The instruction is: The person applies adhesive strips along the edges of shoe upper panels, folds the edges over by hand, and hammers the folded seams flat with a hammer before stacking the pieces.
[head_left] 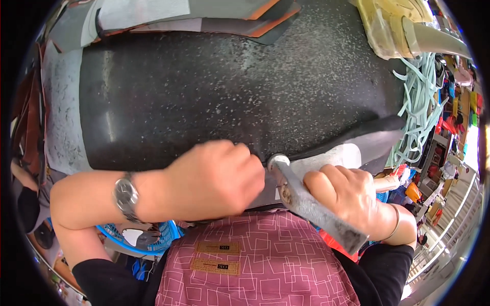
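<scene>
My right hand (347, 196) is wrapped round the pale wooden handle of a hammer (319, 209). The hammer's round metal face lies close to the near edge of the black work surface (214, 97). Beside it my left hand (214, 176) is curled into a fist and smeared a little by motion. Its fingertips are turned away, so whatever it may grip is hidden. A dark flexible panel with a light grey patch (342, 153) lies along the near right edge, partly behind my right hand and the hammer.
Grey panels with orange edges (224, 23) are stacked at the far left. A yellowish translucent container (388, 30) with a thick pale handle stands far right, above tangled pale green strips (421, 107). A blue basket (171, 237) sits below my left forearm. Another person's arm (23, 176) shows at left.
</scene>
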A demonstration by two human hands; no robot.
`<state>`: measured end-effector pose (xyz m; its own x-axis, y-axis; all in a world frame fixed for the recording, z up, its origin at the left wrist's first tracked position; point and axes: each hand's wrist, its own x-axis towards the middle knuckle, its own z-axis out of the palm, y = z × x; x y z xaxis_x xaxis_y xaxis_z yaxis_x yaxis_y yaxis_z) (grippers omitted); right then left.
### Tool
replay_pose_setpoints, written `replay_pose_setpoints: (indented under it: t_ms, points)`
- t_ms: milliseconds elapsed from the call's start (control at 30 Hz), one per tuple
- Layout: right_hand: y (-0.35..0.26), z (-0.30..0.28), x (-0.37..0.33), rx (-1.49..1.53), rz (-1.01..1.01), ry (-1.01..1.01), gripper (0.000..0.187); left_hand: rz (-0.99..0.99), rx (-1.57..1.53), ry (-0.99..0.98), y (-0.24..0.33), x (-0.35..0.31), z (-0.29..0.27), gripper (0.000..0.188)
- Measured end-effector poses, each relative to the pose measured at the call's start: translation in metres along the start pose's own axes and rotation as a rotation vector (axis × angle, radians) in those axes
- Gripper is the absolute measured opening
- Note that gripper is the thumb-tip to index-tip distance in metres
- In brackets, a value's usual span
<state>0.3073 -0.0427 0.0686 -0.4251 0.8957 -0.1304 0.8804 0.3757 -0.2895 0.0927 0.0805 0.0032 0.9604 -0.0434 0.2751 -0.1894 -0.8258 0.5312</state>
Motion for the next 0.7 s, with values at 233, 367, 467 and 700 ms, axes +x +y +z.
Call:
replay_pose_setpoints:
  t_ms: [233, 367, 467, 700]
  points:
    - [0.000, 0.005, 0.002, -0.016, -0.049, -0.041, 0.019, 0.209, 0.407, 0.052, 0.003, -0.014, 0.004, 0.037]
    - [0.002, 0.005, 0.009, 0.076, -0.066, -0.051, 0.018, 0.074, 0.037, 0.005, -0.010, -0.022, -0.006, 0.036]
    - [0.000, 0.003, 0.022, 0.179, -0.007, 0.106, 0.021, 0.134, 0.361, 0.163, -0.003, -0.024, 0.008, 0.018]
    - [-0.015, 0.008, 0.021, 0.094, 0.028, 0.014, 0.021, -0.255, 0.206, 0.293, 0.014, -0.045, 0.011, 0.032]
